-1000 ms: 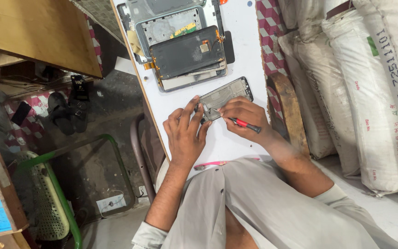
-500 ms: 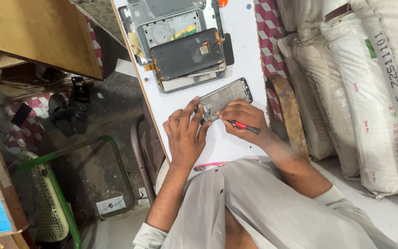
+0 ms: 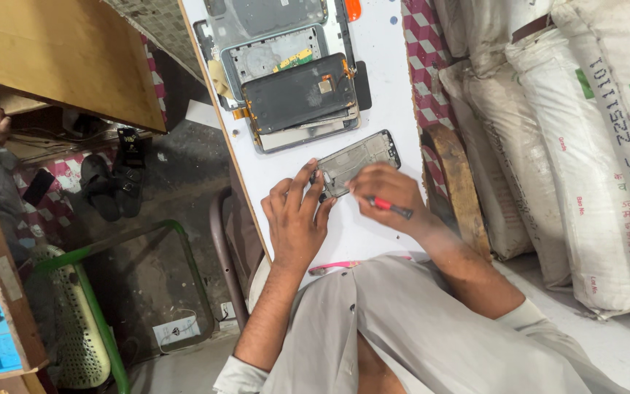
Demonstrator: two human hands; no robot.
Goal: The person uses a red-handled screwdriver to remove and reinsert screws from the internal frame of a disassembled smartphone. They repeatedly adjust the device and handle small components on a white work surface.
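A phone frame lies flat on the white table, its long axis slanting from the near-left end up to the far right (just below a stack of opened phone parts). The left hand presses spread fingers on its near end. The right hand pinches a red-handled screwdriver over it.

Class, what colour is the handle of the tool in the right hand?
Red, on the screwdriver in the right hand; head view.
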